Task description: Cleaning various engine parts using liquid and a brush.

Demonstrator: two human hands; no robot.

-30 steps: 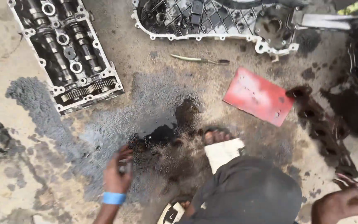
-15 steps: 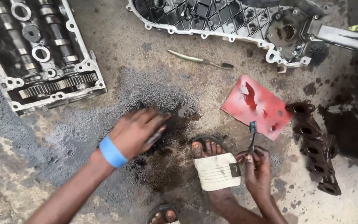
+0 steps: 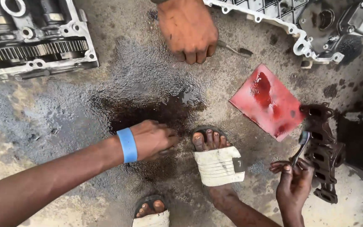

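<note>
Nearby, red sheet beside right hand

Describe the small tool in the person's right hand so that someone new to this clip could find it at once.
Start at the red sheet lying on the oily concrete floor. Just below its lower right corner, the right hand pinches a thin dark tool with a bluish tip, held upright. Unlike the dark metal manifold beside it, it is slim and lifted off the ground.

left hand: dropped onto oily floor patch beside sandalled foot | co-worker's hand: newly arrived above it | right hand: shifted rightward
</note>
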